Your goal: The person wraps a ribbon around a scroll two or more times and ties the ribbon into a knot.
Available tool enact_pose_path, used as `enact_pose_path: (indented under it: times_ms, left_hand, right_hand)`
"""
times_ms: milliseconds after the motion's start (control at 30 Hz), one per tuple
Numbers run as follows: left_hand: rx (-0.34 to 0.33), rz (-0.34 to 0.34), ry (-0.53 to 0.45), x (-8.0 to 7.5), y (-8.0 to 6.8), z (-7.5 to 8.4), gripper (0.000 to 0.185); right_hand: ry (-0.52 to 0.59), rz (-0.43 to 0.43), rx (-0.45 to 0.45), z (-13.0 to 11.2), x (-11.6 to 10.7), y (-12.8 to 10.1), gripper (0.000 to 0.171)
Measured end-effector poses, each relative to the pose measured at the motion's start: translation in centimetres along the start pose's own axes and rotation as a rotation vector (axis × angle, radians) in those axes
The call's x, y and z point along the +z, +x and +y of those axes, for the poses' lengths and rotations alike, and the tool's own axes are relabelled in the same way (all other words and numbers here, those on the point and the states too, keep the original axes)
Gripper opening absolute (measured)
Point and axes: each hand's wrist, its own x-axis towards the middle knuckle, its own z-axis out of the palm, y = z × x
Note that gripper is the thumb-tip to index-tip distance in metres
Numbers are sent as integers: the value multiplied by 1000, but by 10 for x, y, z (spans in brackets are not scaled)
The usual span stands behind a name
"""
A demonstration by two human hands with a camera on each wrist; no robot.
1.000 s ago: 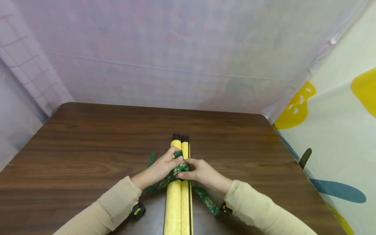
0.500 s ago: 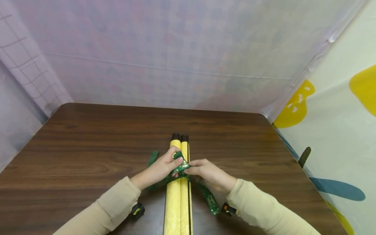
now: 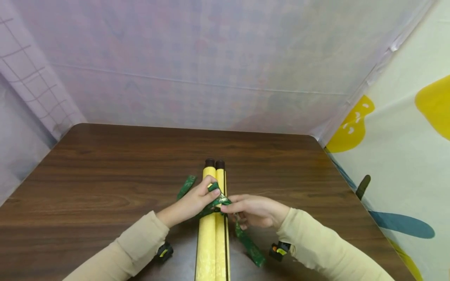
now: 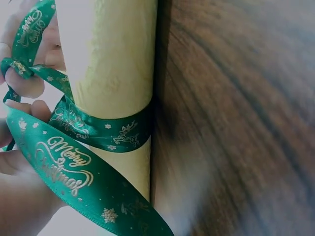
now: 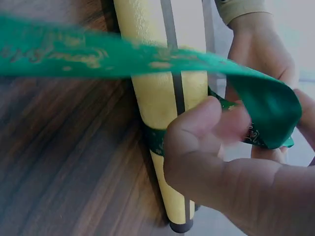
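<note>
Two yellow scrolls (image 3: 207, 246) with dark end knobs lie side by side, pointing away from me. A green ribbon (image 3: 252, 249) with gold "Merry Christmas" print wraps round them; in the left wrist view its band (image 4: 129, 132) crosses one roll. My left hand (image 3: 195, 201) lies across the scrolls and pinches a raised loop of ribbon between thumb and fingers. At the scrolls' right edge my right hand (image 3: 258, 210) holds the ribbon by the knot, fingers curled. One loose tail hangs right, another lies left. In the right wrist view, ribbon (image 5: 74, 55) crosses close to the camera, blurred.
The scrolls rest on a dark wood-grain table (image 3: 123, 164). A pale curtain (image 3: 211, 78) hangs behind its far edge. On the right is a white cloth (image 3: 404, 156) with yellow and blue shapes. Dark wrist cameras show under both sleeves.
My right hand has shifted slightly right and down, its lower fingers now curling under by the knot. The right ribbon tail has moved too. My left hand stays nearly in place, holding the loop.
</note>
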Motion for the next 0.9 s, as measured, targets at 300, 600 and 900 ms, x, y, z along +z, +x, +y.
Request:
enact_pose_path:
  times_ms: [300, 600, 900]
  left_hand:
    - [-6, 24, 60, 1, -1, 1, 20]
    - [-49, 41, 85, -5, -8, 3, 15]
    - [-59, 55, 108, -13, -14, -1, 14]
  right_hand:
    - [50, 43, -9, -1, 2, 0, 8]
    - [-62, 178, -91, 3, -5, 2, 50]
    - [-253, 242, -115, 0, -7, -1, 53]
